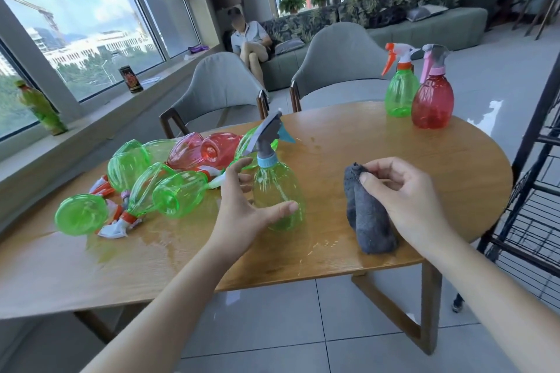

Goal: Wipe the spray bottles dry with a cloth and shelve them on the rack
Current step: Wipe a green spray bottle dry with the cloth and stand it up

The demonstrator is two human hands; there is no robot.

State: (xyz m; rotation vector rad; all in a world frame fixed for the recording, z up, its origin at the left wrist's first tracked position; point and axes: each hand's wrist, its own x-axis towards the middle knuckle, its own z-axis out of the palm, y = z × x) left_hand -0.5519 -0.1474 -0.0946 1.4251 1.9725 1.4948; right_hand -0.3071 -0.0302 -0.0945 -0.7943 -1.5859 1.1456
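While our left hand point(242, 206) spreads beside the upright green plastic spray bottle point(277, 191), our right hand point(403, 191), at three o'clock, pinches the grey cloth point(368, 221); we should steady the bottle first.

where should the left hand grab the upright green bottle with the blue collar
Probably round the wide belly of the upright green bottle, coming in from its left side, where the open left hand already is. It stands upright, the rounded body fits a palm, and the trigger head on top is narrow and awkward.
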